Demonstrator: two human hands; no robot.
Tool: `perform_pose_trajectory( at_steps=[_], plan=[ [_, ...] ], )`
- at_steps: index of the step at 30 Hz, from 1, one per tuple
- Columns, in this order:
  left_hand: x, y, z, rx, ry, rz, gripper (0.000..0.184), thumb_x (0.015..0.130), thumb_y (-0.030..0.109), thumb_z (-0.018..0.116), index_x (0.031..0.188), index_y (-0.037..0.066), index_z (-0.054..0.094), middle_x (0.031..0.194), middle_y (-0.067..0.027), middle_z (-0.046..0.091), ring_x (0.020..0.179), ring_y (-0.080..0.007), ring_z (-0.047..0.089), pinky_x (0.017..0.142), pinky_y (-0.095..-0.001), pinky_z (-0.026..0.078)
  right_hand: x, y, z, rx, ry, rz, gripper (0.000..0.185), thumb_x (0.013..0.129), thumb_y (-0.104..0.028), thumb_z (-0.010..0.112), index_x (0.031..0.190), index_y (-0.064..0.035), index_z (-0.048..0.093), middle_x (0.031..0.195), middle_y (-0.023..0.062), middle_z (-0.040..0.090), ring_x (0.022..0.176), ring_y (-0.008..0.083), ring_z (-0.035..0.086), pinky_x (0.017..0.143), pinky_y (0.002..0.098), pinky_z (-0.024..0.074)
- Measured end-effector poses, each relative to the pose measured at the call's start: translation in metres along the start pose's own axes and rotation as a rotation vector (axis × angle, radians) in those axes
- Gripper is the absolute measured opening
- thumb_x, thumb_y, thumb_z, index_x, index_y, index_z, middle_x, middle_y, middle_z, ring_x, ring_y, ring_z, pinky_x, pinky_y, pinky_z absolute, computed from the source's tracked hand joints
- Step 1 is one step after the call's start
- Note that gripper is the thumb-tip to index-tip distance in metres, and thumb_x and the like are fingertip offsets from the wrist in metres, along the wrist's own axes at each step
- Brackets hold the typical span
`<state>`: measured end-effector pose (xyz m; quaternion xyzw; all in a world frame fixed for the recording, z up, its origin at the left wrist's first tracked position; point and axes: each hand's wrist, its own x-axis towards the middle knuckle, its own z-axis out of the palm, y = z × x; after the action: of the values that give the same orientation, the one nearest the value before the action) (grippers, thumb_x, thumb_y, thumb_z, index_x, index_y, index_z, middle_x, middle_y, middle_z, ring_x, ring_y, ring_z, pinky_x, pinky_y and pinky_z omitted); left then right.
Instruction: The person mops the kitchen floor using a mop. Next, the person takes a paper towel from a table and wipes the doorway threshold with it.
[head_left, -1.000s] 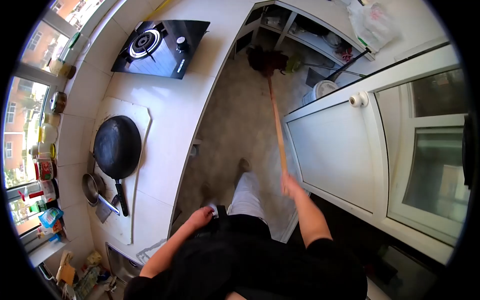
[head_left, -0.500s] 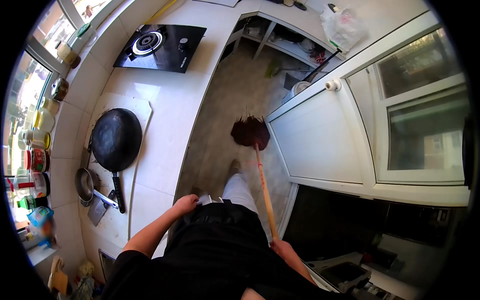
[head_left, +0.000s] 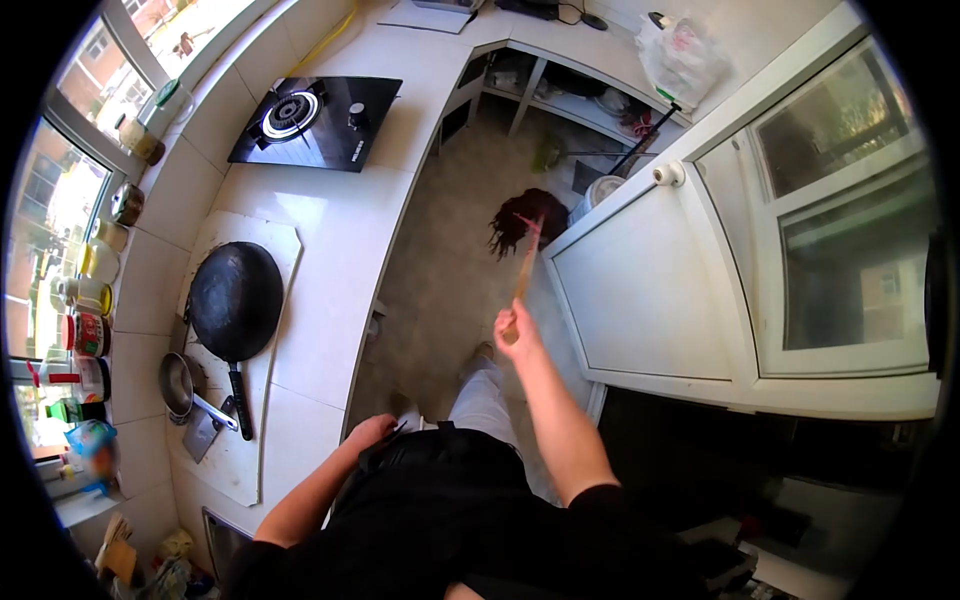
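A mop with a dark red head [head_left: 530,217] rests on the grey floor [head_left: 440,260], beside the lower edge of the white door. Its wooden handle runs toward me, and my right hand [head_left: 515,332] is wrapped round the handle near its end. My left hand [head_left: 374,430] hangs by my waist near the counter edge, its fingers curled; whether anything is in it I cannot make out.
On the left, the white counter [head_left: 310,350] bears a gas stove [head_left: 340,110], a black pan [head_left: 236,300] and a small pot [head_left: 180,385]. The open door [head_left: 650,290] stands at right, a bucket [head_left: 598,192] behind it. Open shelves [head_left: 580,105] lie ahead.
Over the last second the mop head came back toward my feet, then moved forward again toward the bucket. My right hand drew back, then reached forward with the handle.
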<state>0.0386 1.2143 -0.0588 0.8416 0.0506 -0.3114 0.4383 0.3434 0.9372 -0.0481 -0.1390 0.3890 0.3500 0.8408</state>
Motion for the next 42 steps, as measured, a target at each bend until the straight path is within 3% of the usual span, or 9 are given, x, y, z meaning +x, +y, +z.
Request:
perform_pose_trajectory(
  at_steps=[8, 12, 20, 27, 31, 34, 39, 40, 42],
  plan=[
    [-0.042, -0.014, 0.028, -0.24, 0.104, -0.331, 0.025, 0.085, 0.024, 0.055, 0.099, 0.003, 0.06, 0.094, -0.0213, 0.063, 0.095, -0.0398, 0.059, 0.078, -0.0454, 0.047, 0.085, -0.157, -0.026, -0.86, 0.328, 0.069, 0.063, 0.096, -0.056, 0.034, 0.057, -0.0084, 0.046, 0.052, 0.0063, 0.048, 0.045, 0.0207, 0.048, 0.041, 0.0342, 0.0415],
    [-0.027, -0.002, 0.028, -0.047, 0.126, -0.167, 0.026, 0.084, 0.025, 0.056, 0.101, 0.005, 0.062, 0.096, -0.021, 0.063, 0.096, -0.0393, 0.059, 0.08, -0.0453, 0.047, 0.016, -0.087, -0.121, -1.222, 0.312, 0.047, 0.068, 0.096, -0.058, 0.028, 0.053, -0.0088, 0.046, 0.05, 0.01, 0.048, 0.044, 0.0254, 0.048, 0.045, 0.0395, 0.0433],
    [0.035, -0.016, 0.043, 0.08, 0.066, 0.046, 0.022, 0.087, 0.022, 0.05, 0.095, 0.006, 0.062, 0.098, -0.021, 0.063, 0.096, -0.039, 0.06, 0.081, -0.0464, 0.048, -0.228, 0.072, -0.233, -0.935, 0.592, 0.194, 0.037, 0.096, -0.047, 0.042, 0.089, -0.0112, 0.048, 0.059, 0.0055, 0.048, 0.048, 0.0215, 0.049, 0.045, 0.0356, 0.0424],
    [0.029, -0.004, 0.036, 0.247, -0.137, -0.011, 0.026, 0.085, 0.021, 0.051, 0.103, 0.009, 0.063, 0.104, -0.0173, 0.064, 0.101, -0.0342, 0.06, 0.086, -0.0436, 0.048, -0.424, 0.137, -0.261, -1.288, 0.787, 0.42, 0.045, 0.093, -0.048, 0.045, 0.069, -0.0107, 0.047, 0.049, 0.0022, 0.037, 0.037, 0.016, 0.036, 0.034, 0.032, 0.0274],
    [0.009, -0.024, 0.042, 0.204, -0.11, -0.104, 0.027, 0.083, 0.022, 0.051, 0.102, 0.008, 0.065, 0.107, -0.0157, 0.065, 0.103, -0.0316, 0.06, 0.087, -0.0419, 0.048, -0.523, 0.085, -0.324, -1.0, 0.862, 0.56, 0.033, 0.093, -0.039, 0.052, 0.087, -0.0066, 0.052, 0.058, 0.0045, 0.047, 0.041, 0.0163, 0.04, 0.038, 0.0334, 0.0335],
    [-0.009, -0.017, 0.039, 0.21, -0.095, -0.168, 0.027, 0.082, 0.022, 0.053, 0.102, 0.009, 0.065, 0.106, -0.0151, 0.065, 0.103, -0.0314, 0.06, 0.087, -0.0418, 0.048, -0.551, 0.041, -0.345, -1.823, 0.948, 0.502, 0.037, 0.09, -0.042, 0.058, 0.094, -0.0052, 0.055, 0.063, 0.0053, 0.05, 0.049, 0.0153, 0.047, 0.043, 0.0335, 0.0379],
    [-0.025, -0.041, 0.088, 0.199, 0.006, -0.266, 0.026, 0.081, 0.026, 0.055, 0.097, 0.009, 0.066, 0.102, -0.0155, 0.066, 0.099, -0.032, 0.062, 0.085, -0.0428, 0.049, -0.505, -0.063, -0.333, -2.114, 0.834, 0.187, 0.045, 0.086, -0.041, 0.063, 0.092, 0.0039, 0.06, 0.075, 0.0185, 0.062, 0.069, 0.0284, 0.062, 0.064, 0.0422, 0.0473],
    [-0.03, -0.038, 0.101, 0.171, 0.024, -0.305, 0.026, 0.081, 0.026, 0.055, 0.097, 0.009, 0.066, 0.102, -0.0157, 0.066, 0.099, -0.0322, 0.062, 0.085, -0.0429, 0.049, -0.485, -0.082, -0.331, -2.207, 0.684, 0.074, 0.038, 0.089, -0.035, 0.061, 0.094, 0.0031, 0.056, 0.061, 0.0114, 0.055, 0.045, 0.0186, 0.053, 0.041, 0.0349, 0.041],
    [-0.03, -0.019, 0.128, 0.111, 0.067, -0.368, 0.026, 0.081, 0.026, 0.055, 0.096, 0.009, 0.066, 0.101, -0.0161, 0.065, 0.098, -0.0325, 0.062, 0.084, -0.0432, 0.049, -0.435, -0.108, -0.276, -2.159, 0.602, 0.121, 0.038, 0.09, -0.034, 0.06, 0.096, 0.0027, 0.053, 0.058, 0.0119, 0.055, 0.044, 0.0195, 0.054, 0.04, 0.0354, 0.0417]
  ],
)
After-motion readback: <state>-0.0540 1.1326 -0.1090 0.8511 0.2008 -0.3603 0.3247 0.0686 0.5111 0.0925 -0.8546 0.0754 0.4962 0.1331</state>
